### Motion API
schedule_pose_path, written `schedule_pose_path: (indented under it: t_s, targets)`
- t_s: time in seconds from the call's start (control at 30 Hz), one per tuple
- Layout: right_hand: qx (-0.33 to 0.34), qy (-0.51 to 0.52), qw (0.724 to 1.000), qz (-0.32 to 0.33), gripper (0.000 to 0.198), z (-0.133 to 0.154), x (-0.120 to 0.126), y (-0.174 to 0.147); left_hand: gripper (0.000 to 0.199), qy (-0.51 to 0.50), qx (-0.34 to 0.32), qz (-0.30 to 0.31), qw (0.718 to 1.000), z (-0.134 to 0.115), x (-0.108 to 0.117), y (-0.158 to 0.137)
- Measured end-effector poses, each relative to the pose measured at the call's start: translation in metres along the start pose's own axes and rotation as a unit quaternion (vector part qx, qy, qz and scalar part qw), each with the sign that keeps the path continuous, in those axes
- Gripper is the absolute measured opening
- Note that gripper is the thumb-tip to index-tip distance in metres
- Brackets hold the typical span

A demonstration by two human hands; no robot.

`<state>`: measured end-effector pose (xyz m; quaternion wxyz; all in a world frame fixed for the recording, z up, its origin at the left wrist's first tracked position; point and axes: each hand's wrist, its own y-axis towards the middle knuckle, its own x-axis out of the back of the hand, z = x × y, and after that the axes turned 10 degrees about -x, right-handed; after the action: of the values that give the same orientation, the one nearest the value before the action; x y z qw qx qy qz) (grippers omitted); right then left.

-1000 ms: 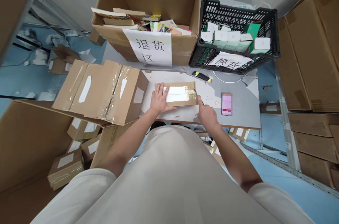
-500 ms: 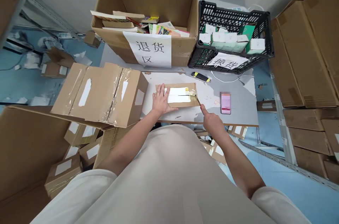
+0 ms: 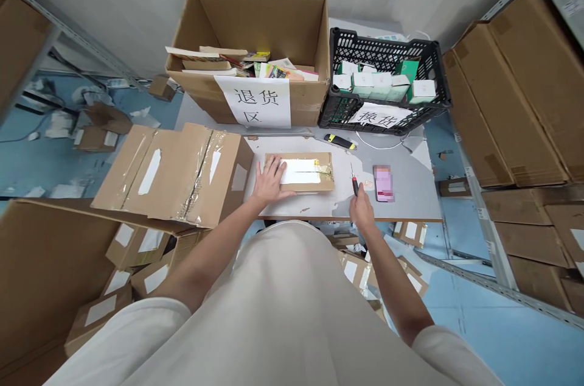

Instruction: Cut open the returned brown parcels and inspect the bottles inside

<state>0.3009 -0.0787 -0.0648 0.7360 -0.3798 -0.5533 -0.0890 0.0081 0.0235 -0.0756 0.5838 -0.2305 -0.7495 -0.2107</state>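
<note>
Small parcel (image 3: 305, 172), tape unopened: my left hand (image 3: 269, 181) flat on its left end, my right hand (image 3: 362, 208) gripping a cutter (image 3: 354, 182) just right of it.

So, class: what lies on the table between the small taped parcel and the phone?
In the head view, the right hand holds a small cutter there, blade pointing away. Otherwise bare grey table separates the parcel from the phone.
</note>
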Motion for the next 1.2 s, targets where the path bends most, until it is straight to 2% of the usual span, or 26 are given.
schedule_pose_path:
  t_s: [0.1,0.2,0.27,0.33,0.43,0.5,0.6,0.63,0.7,0.8,0.87,1.03,1.2]
  targets:
    - [-0.015,-0.044,0.999,0.008,0.061,0.009,-0.031,0.029,0.071,0.014,-0.034,-0.014,0.999,0.005,0.001,-0.008]
    - [-0.004,-0.081,0.997,-0.002,0.06,0.015,-0.058,0.045,0.052,0.009,-0.089,0.002,0.996,-0.002,-0.002,-0.023]
    - [0.006,-0.091,0.996,-0.001,0.06,0.015,-0.068,0.049,0.052,0.001,-0.095,0.018,0.995,-0.01,-0.006,-0.033]
    - [0.031,-0.084,0.996,-0.013,0.059,0.013,-0.068,0.05,0.058,-0.007,-0.078,0.036,0.996,-0.018,-0.009,-0.041]
    - [0.105,-0.029,0.989,-0.096,0.057,0.018,-0.045,0.049,0.066,-0.021,-0.052,0.063,0.996,-0.025,-0.012,-0.045]
    - [0.197,0.001,0.97,-0.144,0.06,0.034,-0.02,0.047,0.068,-0.031,-0.043,0.073,0.996,-0.025,-0.013,-0.045]
    - [0.395,-0.053,0.91,-0.115,0.066,0.077,0.014,0.044,0.069,-0.038,-0.045,0.076,0.995,-0.023,-0.013,-0.044]
    - [0.438,-0.087,0.889,-0.098,0.066,0.093,0.021,0.043,0.07,-0.038,-0.048,0.077,0.995,-0.022,-0.013,-0.045]
    - [0.483,-0.156,0.859,-0.074,0.06,0.12,0.03,0.043,0.07,-0.037,-0.056,0.077,0.995,-0.021,-0.013,-0.046]
    - [0.494,-0.231,0.836,-0.06,0.05,0.142,0.037,0.046,0.072,-0.035,-0.06,0.076,0.995,-0.019,-0.014,-0.049]
    - [0.486,-0.257,0.834,-0.042,0.047,0.148,0.044,0.05,0.074,-0.033,-0.063,0.073,0.995,-0.017,-0.016,-0.051]
    - [0.451,-0.276,0.848,0.015,0.037,0.166,0.078,0.068,0.078,-0.042,-0.072,0.079,0.993,-0.016,-0.017,-0.052]
    - [0.408,-0.267,0.873,0.008,0.044,0.189,0.093,0.097,0.083,-0.049,-0.077,0.119,0.989,-0.016,-0.011,-0.052]
